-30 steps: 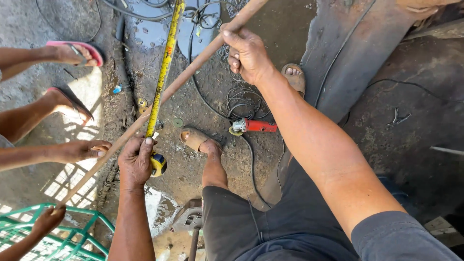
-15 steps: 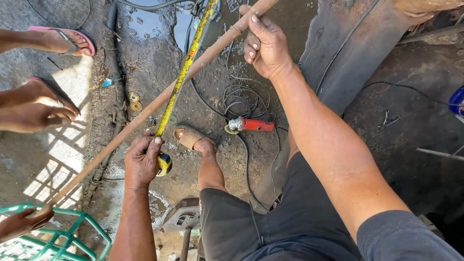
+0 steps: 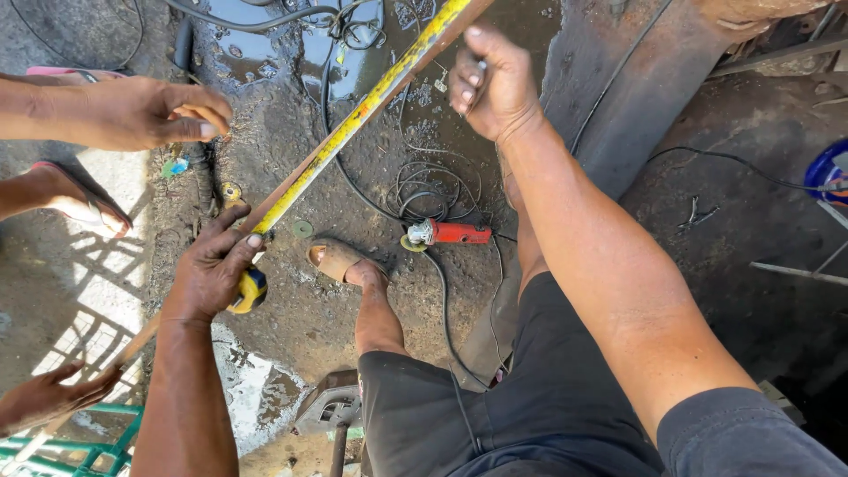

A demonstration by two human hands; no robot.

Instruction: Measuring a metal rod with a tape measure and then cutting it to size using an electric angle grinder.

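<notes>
Left hand (image 3: 212,274) closed around the yellow tape measure case (image 3: 248,291), fingers pressing its yellow blade (image 3: 362,110) flat along a long brown bar (image 3: 291,190) that runs diagonally over the muddy ground (image 3: 353,212). Right hand (image 3: 493,84) curled shut near the bar's upper end, pinching something small; what, cannot be told. Red angle grinder (image 3: 446,233) lies beside the person's sandalled foot (image 3: 340,261). Another person's hand (image 3: 141,113) hovers at left.
</notes>
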